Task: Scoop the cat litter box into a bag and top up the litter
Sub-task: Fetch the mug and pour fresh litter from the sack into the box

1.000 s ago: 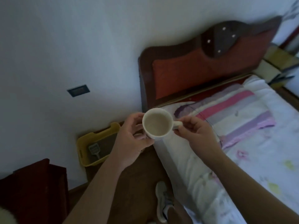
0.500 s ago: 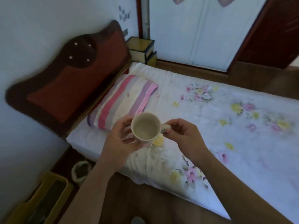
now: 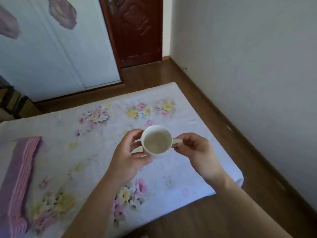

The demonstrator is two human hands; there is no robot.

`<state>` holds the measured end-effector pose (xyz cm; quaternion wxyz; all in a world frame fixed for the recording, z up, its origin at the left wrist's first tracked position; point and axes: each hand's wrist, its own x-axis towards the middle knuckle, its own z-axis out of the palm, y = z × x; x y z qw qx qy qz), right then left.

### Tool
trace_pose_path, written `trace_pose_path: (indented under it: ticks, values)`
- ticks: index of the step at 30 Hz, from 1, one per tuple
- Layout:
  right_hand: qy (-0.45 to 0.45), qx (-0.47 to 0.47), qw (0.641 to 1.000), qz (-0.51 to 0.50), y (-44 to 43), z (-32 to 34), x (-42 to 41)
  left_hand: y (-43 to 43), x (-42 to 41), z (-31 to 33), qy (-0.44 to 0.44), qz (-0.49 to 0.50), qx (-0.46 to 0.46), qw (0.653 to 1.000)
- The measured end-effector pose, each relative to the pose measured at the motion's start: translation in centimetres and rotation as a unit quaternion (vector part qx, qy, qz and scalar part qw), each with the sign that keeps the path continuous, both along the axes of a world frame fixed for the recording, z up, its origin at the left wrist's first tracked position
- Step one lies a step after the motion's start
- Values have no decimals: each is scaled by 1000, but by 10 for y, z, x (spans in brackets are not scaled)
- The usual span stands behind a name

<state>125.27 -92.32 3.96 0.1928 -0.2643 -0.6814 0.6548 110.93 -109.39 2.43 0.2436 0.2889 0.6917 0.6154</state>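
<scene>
A white mug [image 3: 157, 140] is held upright over the bed, its pale inside showing. My left hand [image 3: 127, 156] cups the mug's left side and underside. My right hand [image 3: 197, 152] pinches the mug's handle from the right. The yellow litter box is out of view now.
A bed with a floral sheet [image 3: 96, 146] fills the middle, with a striped pink pillow [image 3: 18, 179] at the left. Behind it are white wardrobe doors [image 3: 51, 48] and a dark wooden door [image 3: 137, 30]. A white wall [image 3: 248, 74] and a wooden floor strip [image 3: 223, 127] run along the right.
My view has swung right, from the headboard and yellow litter box to the foot of the bed and the door. Both hands still hold the mug the same way.
</scene>
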Motion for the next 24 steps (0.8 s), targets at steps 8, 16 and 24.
trace_pose_path:
  ticks: [8, 16, 24]
  values:
    - [-10, 19, 981, -194, 124, -3, 98, 191, 43, -11, 3, -199, 2, 980]
    - [-10, 12, 942, -334, 227, -19, 192, 354, 114, -17, 6, -336, -12, 942]
    - [-4, 20, 948, -316, 392, -36, 272, 514, 195, -26, -28, -332, -10, 943]
